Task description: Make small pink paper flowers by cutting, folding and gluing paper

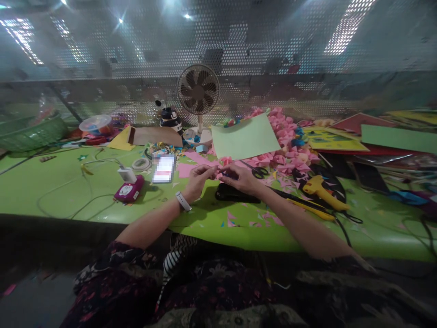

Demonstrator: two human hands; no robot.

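My left hand and my right hand meet over the green table, fingertips pinched together. Between them is a small pink paper piece, mostly covered by the fingers, so its exact shape is unclear. Under my right hand lies a black stapler-like tool. Flat pink paper sits just behind my left hand. Dark-handled scissors rest beyond my right hand, close to a large heap of folded pink paper flowers.
A pale green sheet leans against the heap. A small fan stands behind. At right lies a yellow glue gun; at left are a phone, a tape roll and a purple power box with a cable. Pink scraps litter the front.
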